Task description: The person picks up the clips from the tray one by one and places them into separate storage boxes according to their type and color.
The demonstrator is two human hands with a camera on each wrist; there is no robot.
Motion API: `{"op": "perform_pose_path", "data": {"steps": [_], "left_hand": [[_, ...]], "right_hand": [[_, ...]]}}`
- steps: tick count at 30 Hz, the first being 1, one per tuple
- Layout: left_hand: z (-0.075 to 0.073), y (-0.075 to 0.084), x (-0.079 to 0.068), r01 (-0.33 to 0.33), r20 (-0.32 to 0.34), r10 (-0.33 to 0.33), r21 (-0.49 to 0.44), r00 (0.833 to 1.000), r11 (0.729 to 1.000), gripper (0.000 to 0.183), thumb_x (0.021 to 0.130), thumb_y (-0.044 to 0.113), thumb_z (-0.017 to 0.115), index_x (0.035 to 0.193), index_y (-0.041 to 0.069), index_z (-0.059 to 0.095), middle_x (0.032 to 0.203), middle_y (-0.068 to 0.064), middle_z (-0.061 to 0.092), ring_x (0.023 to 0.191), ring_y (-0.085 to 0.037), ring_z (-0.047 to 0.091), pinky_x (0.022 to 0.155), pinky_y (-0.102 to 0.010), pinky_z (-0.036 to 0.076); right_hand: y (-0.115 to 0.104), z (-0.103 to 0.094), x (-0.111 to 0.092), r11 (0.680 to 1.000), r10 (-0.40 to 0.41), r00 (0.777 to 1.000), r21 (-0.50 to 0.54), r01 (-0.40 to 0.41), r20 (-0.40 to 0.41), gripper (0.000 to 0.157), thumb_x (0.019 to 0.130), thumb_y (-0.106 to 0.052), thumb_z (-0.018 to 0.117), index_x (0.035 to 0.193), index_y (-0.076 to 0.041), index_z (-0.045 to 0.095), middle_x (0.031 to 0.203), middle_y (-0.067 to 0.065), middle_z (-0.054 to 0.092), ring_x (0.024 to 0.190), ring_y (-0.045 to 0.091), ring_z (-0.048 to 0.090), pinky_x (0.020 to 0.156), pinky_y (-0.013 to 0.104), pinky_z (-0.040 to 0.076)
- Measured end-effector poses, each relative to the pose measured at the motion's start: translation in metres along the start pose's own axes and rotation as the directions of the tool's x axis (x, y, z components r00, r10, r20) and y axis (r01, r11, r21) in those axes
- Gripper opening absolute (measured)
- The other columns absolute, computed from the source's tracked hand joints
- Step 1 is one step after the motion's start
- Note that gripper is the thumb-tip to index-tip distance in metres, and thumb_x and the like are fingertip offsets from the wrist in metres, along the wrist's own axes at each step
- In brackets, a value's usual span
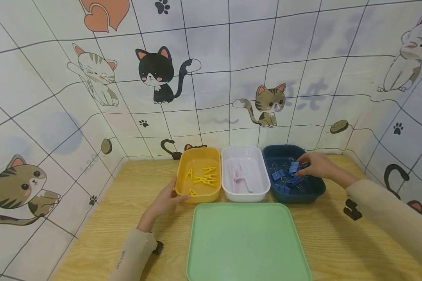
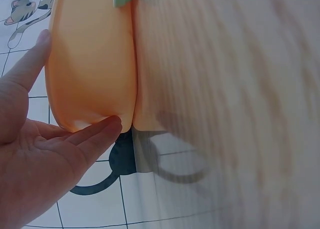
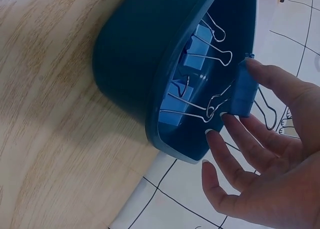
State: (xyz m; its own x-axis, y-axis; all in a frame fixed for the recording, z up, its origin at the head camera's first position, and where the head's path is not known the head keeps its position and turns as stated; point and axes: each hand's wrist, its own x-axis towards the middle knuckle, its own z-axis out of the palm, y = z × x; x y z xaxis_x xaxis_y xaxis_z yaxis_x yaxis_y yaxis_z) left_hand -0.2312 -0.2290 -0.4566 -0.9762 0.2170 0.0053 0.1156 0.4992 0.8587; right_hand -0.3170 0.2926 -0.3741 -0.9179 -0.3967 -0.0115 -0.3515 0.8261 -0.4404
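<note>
My left hand (image 1: 166,199) rests against the left side of the yellow bin (image 1: 198,198), its thumb on the near rim and its fingers along the outer wall. Several yellow clips shaped like clothespins (image 1: 205,180) lie inside that bin. Over the dark blue bin (image 1: 299,197), my right hand (image 1: 315,166) pinches a blue binder clip (image 3: 243,91) between thumb and fingers, its wire handles sticking out on both sides. More blue binder clips (image 1: 283,189) lie in the bin below, wire handles spread. The left wrist view shows the left fingers (image 2: 100,134) touching the bin's wall.
A white bin (image 1: 246,197) with pale pink clips (image 1: 240,180) stands between the yellow and dark blue bins. In front of them a light green tray (image 1: 246,242) lies on the wooden table (image 1: 337,238). A cat-patterned wall covering (image 1: 214,97) rises right behind the bins.
</note>
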Motion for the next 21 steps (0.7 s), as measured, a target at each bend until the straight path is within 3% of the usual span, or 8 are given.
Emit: {"op": "perform_pose_path", "data": {"steps": [13, 21], "left_hand": [[0.0024, 0.0010, -0.0035, 0.015, 0.006, -0.015, -0.006, 1.000, 1.000, 0.091, 0.094, 0.023, 0.072, 0.161, 0.009, 0.012, 0.164, -0.016, 0.024, 0.143, -0.036, 0.040, 0.114, -0.053, 0.038], [-0.0011, 0.0040, -0.0036, 0.019, 0.000, -0.019, 0.007, 1.000, 1.000, 0.089, 0.094, 0.022, 0.073, 0.161, 0.010, 0.015, 0.161, -0.016, 0.032, 0.138, -0.034, 0.046, 0.113, -0.053, 0.040]], "right_hand": [[0.0034, 0.0031, 0.0004, 1.000, -0.003, 1.000, -0.011, 0.003, 0.003, 0.063, 0.082, -0.028, 0.082, 0.122, 0.015, 0.059, 0.115, 0.036, 0.064, 0.109, 0.052, 0.060, 0.091, 0.063, 0.050], [0.0005, 0.0000, -0.0029, 1.000, -0.012, 1.000, 0.000, 0.012, 0.001, 0.063, 0.084, -0.027, 0.081, 0.124, 0.015, 0.057, 0.116, 0.037, 0.064, 0.110, 0.053, 0.059, 0.091, 0.064, 0.050]]}}
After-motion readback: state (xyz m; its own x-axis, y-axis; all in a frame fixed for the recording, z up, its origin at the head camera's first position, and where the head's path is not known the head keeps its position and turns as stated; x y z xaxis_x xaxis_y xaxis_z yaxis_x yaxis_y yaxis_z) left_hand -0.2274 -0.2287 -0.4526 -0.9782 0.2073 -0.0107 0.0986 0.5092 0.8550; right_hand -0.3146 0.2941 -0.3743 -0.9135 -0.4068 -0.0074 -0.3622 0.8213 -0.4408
